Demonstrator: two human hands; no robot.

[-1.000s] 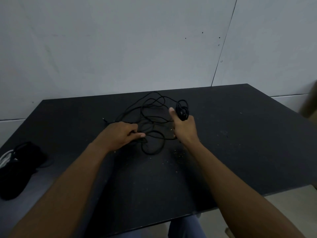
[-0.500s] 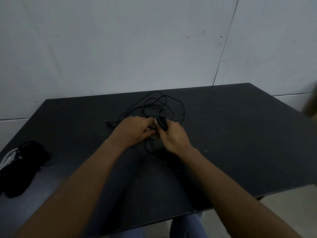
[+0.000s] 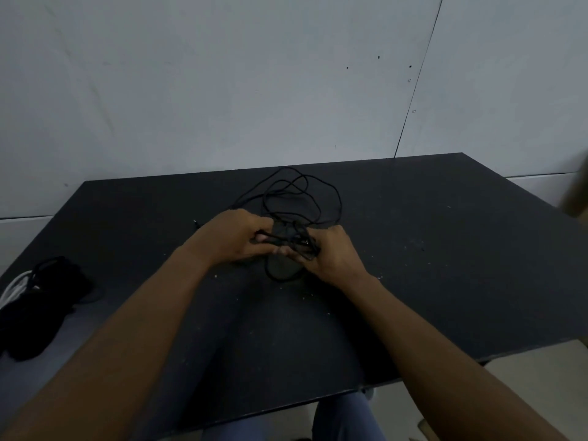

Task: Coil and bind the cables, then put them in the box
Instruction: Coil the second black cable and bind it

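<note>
Two hands, one tangled black cable [image 3: 294, 232], coiling barely started
Both the left hand [image 3: 232, 240] and right hand [image 3: 334, 259] had fingers curled round strands of it mid-table [image 3: 413, 249], most loops sprawled loose behind them; I'd guess next came gathering those into even turns, then binding. Counted one dark bundle [image 3: 44, 297] at the left edge and one tan shape [image 3: 577, 192] far right, maybe the box, couldn't tell

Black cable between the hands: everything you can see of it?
The black cable is thin, rubbery-looking and uncoiled. Loose loops sprawl on the dark table toward the wall; a smaller loop lies nearer the person. The left hand and right hand grip strands bunched between them. One end pokes out beside the left hand; its connector is too small to identify.
</note>
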